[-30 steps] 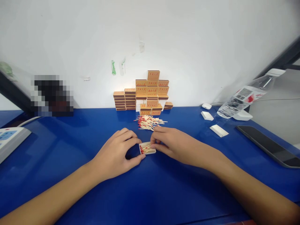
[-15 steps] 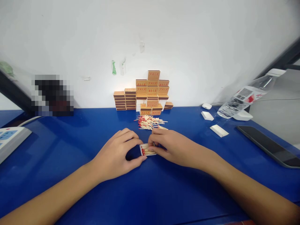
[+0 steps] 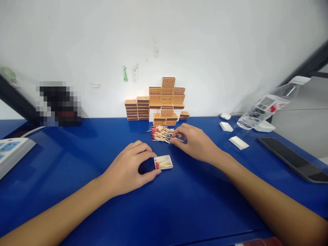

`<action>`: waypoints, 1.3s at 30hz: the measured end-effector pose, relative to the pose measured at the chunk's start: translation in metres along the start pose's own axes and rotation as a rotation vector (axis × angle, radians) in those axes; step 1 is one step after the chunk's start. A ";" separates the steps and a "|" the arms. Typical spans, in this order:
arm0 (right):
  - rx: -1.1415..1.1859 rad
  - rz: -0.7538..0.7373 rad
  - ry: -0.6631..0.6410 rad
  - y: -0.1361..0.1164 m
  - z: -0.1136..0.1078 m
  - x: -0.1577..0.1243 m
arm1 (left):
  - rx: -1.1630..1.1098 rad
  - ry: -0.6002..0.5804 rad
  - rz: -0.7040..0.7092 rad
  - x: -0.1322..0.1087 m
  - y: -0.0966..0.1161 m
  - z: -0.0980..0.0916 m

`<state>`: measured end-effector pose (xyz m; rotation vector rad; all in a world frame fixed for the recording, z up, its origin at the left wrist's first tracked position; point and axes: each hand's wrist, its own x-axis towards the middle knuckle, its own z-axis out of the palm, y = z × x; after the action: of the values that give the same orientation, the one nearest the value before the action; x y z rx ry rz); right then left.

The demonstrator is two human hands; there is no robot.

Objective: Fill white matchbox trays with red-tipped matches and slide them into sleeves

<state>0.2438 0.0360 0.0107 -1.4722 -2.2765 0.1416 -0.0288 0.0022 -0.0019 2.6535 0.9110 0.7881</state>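
Observation:
A small white matchbox tray (image 3: 167,159) with red-tipped matches in it lies on the blue table. My left hand (image 3: 135,167) grips the tray's left end between thumb and fingers. Behind the tray is a loose pile of matches (image 3: 161,133), heads mostly to the left. At the pile's right edge, my right hand (image 3: 192,140) has its thumb and fingers closed around match ends. Matchboxes (image 3: 167,99) stand stacked against the wall just behind the pile, with a lower double stack (image 3: 137,109) to their left.
On the right are white pieces (image 3: 238,142), a tilted plastic bottle (image 3: 269,102), a white case (image 3: 226,116) and a black phone (image 3: 292,159). A white power strip (image 3: 15,153) sits at the far left of the blue table (image 3: 77,153).
My right hand has moved from the tray back to the match pile, leaving the tray's matches uncovered. My left hand remains at the tray.

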 end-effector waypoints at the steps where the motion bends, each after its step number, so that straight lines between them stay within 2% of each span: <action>1: 0.001 -0.008 -0.003 0.002 0.004 0.000 | -0.004 0.011 -0.012 0.000 0.000 0.000; 6: 0.009 -0.032 0.029 -0.006 0.021 0.003 | 0.018 -0.029 -0.022 0.000 0.001 0.000; 9: -0.001 -0.006 0.041 -0.013 0.029 0.008 | 0.035 -0.011 -0.027 0.000 0.002 0.000; 14: -0.067 -0.018 0.018 -0.018 0.034 0.017 | 0.061 -0.056 -0.031 0.001 -0.001 0.000; 20: -0.118 -0.063 -0.061 -0.005 0.023 0.014 | 0.105 -0.040 -0.024 0.001 -0.003 -0.001; 27: -0.050 -0.135 -0.142 0.017 -0.011 0.005 | 0.121 -0.030 -0.072 0.001 -0.006 -0.001; 32: 0.069 -0.196 -0.180 -0.003 -0.022 -0.003 | 0.109 -0.026 -0.095 0.002 -0.007 -0.001; 36: 0.019 -0.268 -0.227 -0.028 -0.011 -0.013 | 0.102 -0.030 -0.079 0.001 -0.005 0.000; 39: -0.003 -0.318 -0.225 -0.037 -0.004 -0.018 | 0.096 -0.040 -0.060 0.001 -0.004 0.000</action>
<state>0.2203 0.0035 0.0206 -1.1232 -2.6580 0.2181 -0.0308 0.0060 -0.0029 2.6991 1.0380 0.6911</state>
